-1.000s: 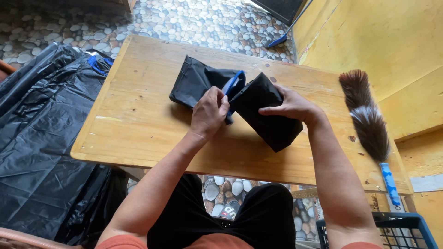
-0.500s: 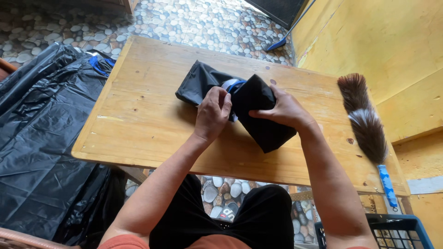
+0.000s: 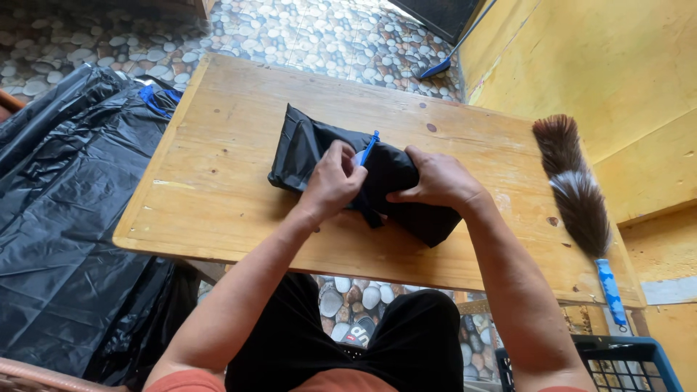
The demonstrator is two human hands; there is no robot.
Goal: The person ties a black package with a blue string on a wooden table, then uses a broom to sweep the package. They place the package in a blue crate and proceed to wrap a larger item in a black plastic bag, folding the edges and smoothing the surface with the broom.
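The black parcel [image 3: 392,181], wrapped in glossy plastic, lies near the middle of the wooden surface [image 3: 218,189]. Its long axis runs on a slant, from the far left end to the near right end, so one end points toward the far left corner of the surface and the other toward the near right edge. The near right end sits a little short of the edge.

The left hand [image 3: 332,181] rests on the middle of the parcel with its fingers curled tight; its grip is closed around a blue strip [image 3: 369,147] that stands up from the wrapping, pointing away toward the far side. How much of the strip lies inside the fist cannot be told. The right hand [image 3: 439,181] lies just to the right of it, palm down on the parcel, fingers bent and pressing the plastic; its grip is a loose clasp over the wrapping, and whether the fingers pinch a fold cannot be told.

A feather duster [image 3: 577,196] with a brown and white head and a blue handle lies along the right side of the surface, well apart from the parcel. Black plastic sheeting [image 3: 65,218] is heaped on the left, beside the surface. A blue crate [image 3: 653,363] shows at the near right corner. The floor [image 3: 327,29] beyond has a pebble pattern.
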